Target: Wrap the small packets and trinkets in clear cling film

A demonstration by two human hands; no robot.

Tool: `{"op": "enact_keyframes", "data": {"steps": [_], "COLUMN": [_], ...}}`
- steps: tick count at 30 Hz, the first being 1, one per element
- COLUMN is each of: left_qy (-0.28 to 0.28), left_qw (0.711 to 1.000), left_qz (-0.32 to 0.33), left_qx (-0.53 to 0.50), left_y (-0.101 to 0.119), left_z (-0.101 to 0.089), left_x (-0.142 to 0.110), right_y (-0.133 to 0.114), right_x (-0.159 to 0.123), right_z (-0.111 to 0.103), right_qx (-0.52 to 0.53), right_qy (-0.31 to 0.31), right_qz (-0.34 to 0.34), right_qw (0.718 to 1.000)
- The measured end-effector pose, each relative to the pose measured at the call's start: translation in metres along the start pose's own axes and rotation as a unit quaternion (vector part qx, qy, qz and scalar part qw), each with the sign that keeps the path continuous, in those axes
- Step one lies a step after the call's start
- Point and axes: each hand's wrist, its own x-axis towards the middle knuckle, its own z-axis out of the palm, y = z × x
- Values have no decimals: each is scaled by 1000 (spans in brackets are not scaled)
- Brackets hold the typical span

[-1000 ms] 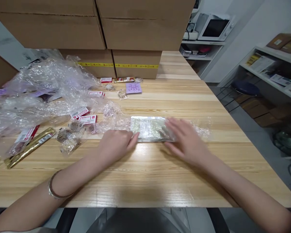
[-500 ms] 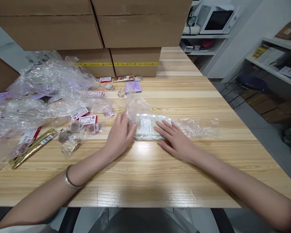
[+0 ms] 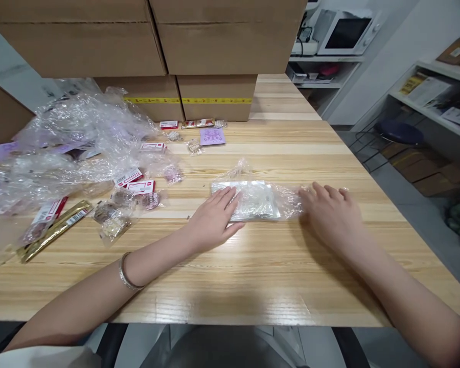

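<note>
A flat rectangular packet (image 3: pixel 256 202) wrapped in clear plastic film lies on the wooden table (image 3: pixel 253 266) in front of me. My left hand (image 3: pixel 214 221) rests flat on the packet's left end, fingers stretched out. My right hand (image 3: pixel 331 212) lies to the right of the packet, fingers spread on the loose tail of film (image 3: pixel 291 200) that trails from it.
A heap of crumpled clear film (image 3: pixel 69 143) covers the table's left side, with small red-and-white packets (image 3: pixel 138 186) and a gold stick packet (image 3: pixel 53 231). A purple card (image 3: pixel 212 136) lies farther back. Cardboard boxes (image 3: pixel 214 61) stand stacked behind. Shelves (image 3: pixel 437 102) are at right.
My left hand moved from the packet's left edge onto its top. My right hand slid off the packet to the right, onto the trailing film. Film now covers the packet's top.
</note>
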Motion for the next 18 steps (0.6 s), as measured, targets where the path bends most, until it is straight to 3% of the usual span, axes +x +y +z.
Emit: {"op": "enact_keyframes", "data": {"steps": [2,4,7,9,11,12,16,18], "left_qy": [2,5,13,17,17,16,22,34], "left_qw": [1000,999,997,995,992,991,985,986], "left_qz": [14,35,67,89,116,132,167,163], "left_qx": [13,21,29,32,35,36,31,24], "left_y": [-1,-2,-2,-2,-1,-1,3,7], "left_z": [0,2,3,5,7,8,10,9], "left_x": [0,2,4,5,6,7,8,6], "right_y": [11,13,-1,-20,-39,-47,-60,-58], "right_x": [7,14,16,11,5,2,-1,1], "right_z": [-2,-5,-5,-2,4,7,12,10], "right_qx": [47,179,407,499,550,565,523,466], "right_qy": [-36,-36,61,145,185,176,52,13], "right_qz": [59,121,169,162,115,73,-206,-293], "right_qw": [997,976,896,839,806,803,825,835]}}
